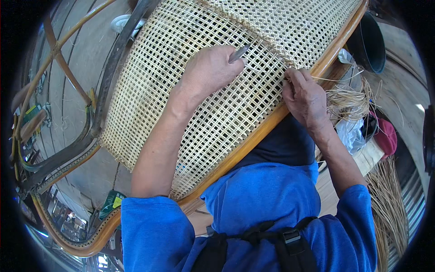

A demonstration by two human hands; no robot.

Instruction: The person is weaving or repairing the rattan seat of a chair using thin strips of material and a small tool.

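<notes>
A woven cane panel (199, 131) in a curved wooden frame (231, 158) lies across in front of me. My left hand (210, 68) is closed in a fist above the weave. Out of it sticks the grey, pointed metal end of a tool (239, 53); its handle is hidden in my palm. At the panel's right edge, beside the braided ridge (258, 31), my right hand (306, 93) has its fingertips pinched together. A thin cane strand (333, 80) runs out from these fingers to the right, over the frame.
To the right hang loose cane strands (349, 102), near a black bucket (368, 43), a plastic bag (351, 133) and a red cloth item (386, 138). A long cane bundle (387, 204) lies lower right. Another curved frame with drilled holes (86, 245) stands at the left.
</notes>
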